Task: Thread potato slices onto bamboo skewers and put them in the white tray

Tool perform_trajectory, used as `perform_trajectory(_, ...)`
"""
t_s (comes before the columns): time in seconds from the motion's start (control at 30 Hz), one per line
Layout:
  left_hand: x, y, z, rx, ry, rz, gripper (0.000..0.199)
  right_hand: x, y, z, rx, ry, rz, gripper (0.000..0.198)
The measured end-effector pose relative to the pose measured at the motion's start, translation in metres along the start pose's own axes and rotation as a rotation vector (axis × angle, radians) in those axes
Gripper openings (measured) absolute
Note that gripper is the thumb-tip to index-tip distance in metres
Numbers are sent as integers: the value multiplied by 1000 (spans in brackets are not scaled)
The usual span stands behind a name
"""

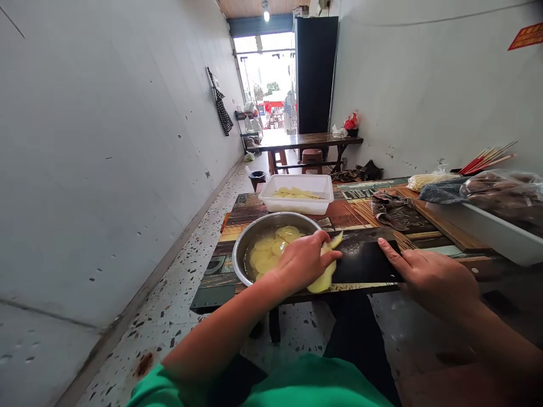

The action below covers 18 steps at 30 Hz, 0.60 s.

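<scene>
My right hand (441, 277) is closed around a cleaver, its index finger stretched along the dark blade (360, 263). The blade lies flat over the table's near edge and points left. At its left end, my left hand (303, 260) grips pale yellow potato slices (326, 278) between thumb and fingers. Some slices stick out above and below the hand. Directly beside it, a steel bowl (238, 257) holds more potato slices (263, 255) in water. The left forearm crosses in front of the bowl and hides part of its rim.
Behind the bowl stands a white plastic tub (292, 206) with potato slices and skewers inside. Thin bamboo skewers (365, 213) and a crumpled dark cloth (392, 210) lie to the right. Farther right are a wooden board (441, 226) and a white bin (496, 232) with a bagged load.
</scene>
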<state>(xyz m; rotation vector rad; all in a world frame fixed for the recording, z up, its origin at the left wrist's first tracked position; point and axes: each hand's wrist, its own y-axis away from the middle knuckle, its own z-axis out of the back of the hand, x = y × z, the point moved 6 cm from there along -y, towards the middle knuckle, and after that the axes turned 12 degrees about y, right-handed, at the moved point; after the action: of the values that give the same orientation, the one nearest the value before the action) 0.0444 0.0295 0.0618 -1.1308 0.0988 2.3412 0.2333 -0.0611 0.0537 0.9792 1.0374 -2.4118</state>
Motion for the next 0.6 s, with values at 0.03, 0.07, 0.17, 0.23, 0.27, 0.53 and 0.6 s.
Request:
perform_trajectory(0.03,1,-1,0,-6,-56,19,38,2,-3,2,-12,6,14,46)
perform_trajectory(0.07,1,-2,0,-8,-108,33,36,5,-5,5,-27,12,31,46)
perform_trajectory(0.17,-1,-2,3,20,-255,45,29,9,-11,13,-78,37,63,47)
perform_trajectory(0.23,0,-2,5,62,-330,41,31,10,-12,17,-105,54,66,47)
perform_trajectory(0.27,1,-2,7,79,-353,37,32,10,-12,19,-116,61,64,46)
perform_trajectory(0.53,29,2,38,39,-366,80,46,18,-16,19,-180,8,11,39)
perform_trajectory(0.6,32,5,51,-14,-349,101,49,22,-25,17,-185,-19,3,39)
